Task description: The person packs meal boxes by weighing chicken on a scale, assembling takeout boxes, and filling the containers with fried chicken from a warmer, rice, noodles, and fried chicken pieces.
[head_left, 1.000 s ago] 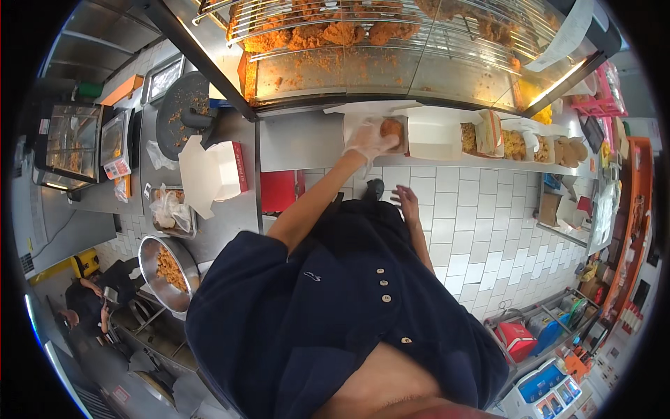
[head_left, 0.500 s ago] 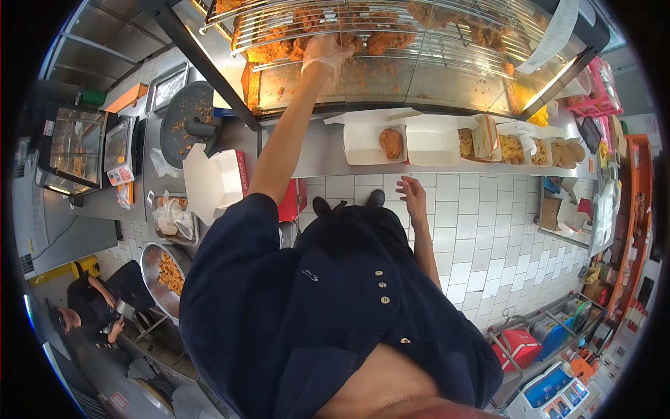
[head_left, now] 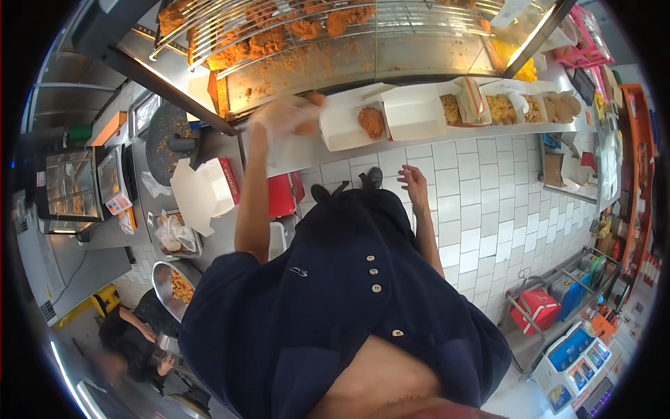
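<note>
My left hand (head_left: pixel 279 115), in a clear plastic glove and smeared by motion, grips a piece of fried chicken (head_left: pixel 306 128) just left of an open white box (head_left: pixel 342 140). Inside that box lies another fried chicken piece (head_left: pixel 370 122). Beside it stands an open box with a bare white inside (head_left: pixel 416 117). Over the tiled floor hangs my right hand (head_left: pixel 414 180), its fingers apart and nothing in them. Wire racks (head_left: pixel 258 31) in the lit display case above my left hand carry several more chicken pieces.
Several filled boxes (head_left: pixel 501 112) line the counter to the right. An open carton (head_left: pixel 209 188) and a black round pan (head_left: pixel 167 143) stand at left, near a steel bowl of small fried pieces (head_left: pixel 167 279). A co-worker (head_left: pixel 136 335) is at lower left.
My left hand has come down from the wire rack toward the boxes, now with a piece of fried chicken in it. My right hand stays low over the floor, open.
</note>
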A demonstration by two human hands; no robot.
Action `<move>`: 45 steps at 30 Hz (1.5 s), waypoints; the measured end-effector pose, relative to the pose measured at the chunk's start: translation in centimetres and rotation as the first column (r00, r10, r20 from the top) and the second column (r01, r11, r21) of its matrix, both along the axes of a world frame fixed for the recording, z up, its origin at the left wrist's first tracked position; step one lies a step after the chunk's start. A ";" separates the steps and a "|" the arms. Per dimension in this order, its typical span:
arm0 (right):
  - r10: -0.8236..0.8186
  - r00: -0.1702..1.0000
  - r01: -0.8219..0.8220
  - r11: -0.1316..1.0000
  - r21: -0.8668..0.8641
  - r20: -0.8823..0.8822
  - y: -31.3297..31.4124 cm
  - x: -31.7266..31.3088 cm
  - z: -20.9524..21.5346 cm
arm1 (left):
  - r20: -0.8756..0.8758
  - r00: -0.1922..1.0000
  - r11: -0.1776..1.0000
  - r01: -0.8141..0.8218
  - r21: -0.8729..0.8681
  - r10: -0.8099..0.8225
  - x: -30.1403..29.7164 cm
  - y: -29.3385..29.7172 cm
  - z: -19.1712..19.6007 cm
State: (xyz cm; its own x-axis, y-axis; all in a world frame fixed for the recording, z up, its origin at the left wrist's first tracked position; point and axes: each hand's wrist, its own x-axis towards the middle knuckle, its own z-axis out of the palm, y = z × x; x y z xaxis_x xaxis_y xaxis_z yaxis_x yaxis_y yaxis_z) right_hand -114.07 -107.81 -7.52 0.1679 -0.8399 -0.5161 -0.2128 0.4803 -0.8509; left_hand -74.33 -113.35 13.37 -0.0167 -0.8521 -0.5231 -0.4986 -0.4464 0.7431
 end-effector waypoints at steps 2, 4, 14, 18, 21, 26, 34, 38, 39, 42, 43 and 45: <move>-0.051 0.998 0.051 0.999 -0.001 0.042 -0.1 -0.1 0.9 | 0.246 0.864 0.860 0.483 -0.163 -0.439 -6.4 -2.2 -3.0; 0.009 0.999 -0.008 1.000 -0.021 0.052 -1.1 0.5 1.7 | 0.201 0.883 0.891 0.446 -0.085 -0.423 -13.5 -4.5 -6.3; 0.130 0.988 -0.113 0.975 -0.192 0.079 -5.9 3.0 4.6 | 0.698 0.707 0.648 0.585 -0.487 -0.113 -19.6 -5.3 -11.5; 0.257 0.963 -0.267 0.945 -0.188 -0.076 -3.3 3.4 2.6 | 0.007 0.889 0.734 -0.373 -0.568 0.458 -14.6 7.9 -11.6; 0.667 0.741 -0.665 0.745 -0.054 0.076 0.9 7.3 -2.4 | 0.174 0.628 0.652 -0.736 -0.182 0.758 -10.2 19.6 -16.4; 0.822 0.524 -0.848 0.481 0.222 0.222 10.5 18.9 -17.6 | 0.286 0.220 0.257 -0.962 -0.096 0.932 -10.8 34.3 -29.5; 0.465 0.874 -0.486 0.827 0.284 0.141 17.6 33.2 -29.7 | 0.182 0.068 0.092 -0.987 -0.128 0.981 -7.5 37.7 -41.7; 0.474 0.875 -0.483 0.863 0.147 0.094 20.2 37.5 -26.2 | 0.435 0.177 0.303 -0.922 -0.241 0.883 -5.3 41.3 -43.9; 0.552 0.834 -0.549 0.832 -0.080 0.022 19.5 37.9 -26.5 | 0.484 0.281 0.396 -0.905 -0.153 0.829 -4.5 40.3 -43.7; 0.198 0.958 -0.245 0.941 -0.233 -0.209 19.2 40.7 -25.5 | 0.375 0.171 0.230 -0.966 -0.118 0.911 -2.8 40.1 -42.0; 0.154 0.963 -0.208 0.948 -0.242 -0.222 18.6 40.0 -27.3 | 0.361 0.214 0.270 -0.957 -0.111 0.908 -2.4 39.2 -41.9; 0.257 0.929 -0.232 0.965 0.123 -0.267 18.6 38.5 -29.4 | 0.294 0.163 0.190 -0.980 -0.065 0.942 -2.0 38.4 -41.6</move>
State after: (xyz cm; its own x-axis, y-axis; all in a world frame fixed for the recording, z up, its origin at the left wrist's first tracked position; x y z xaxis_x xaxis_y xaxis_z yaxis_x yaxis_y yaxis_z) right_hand -75.60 -89.25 -36.90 0.2011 -0.7401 -0.6417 -0.5552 0.4536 -0.6971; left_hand -76.38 -74.95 -28.27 0.8931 -0.0322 -0.4486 0.2692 -0.7607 0.5906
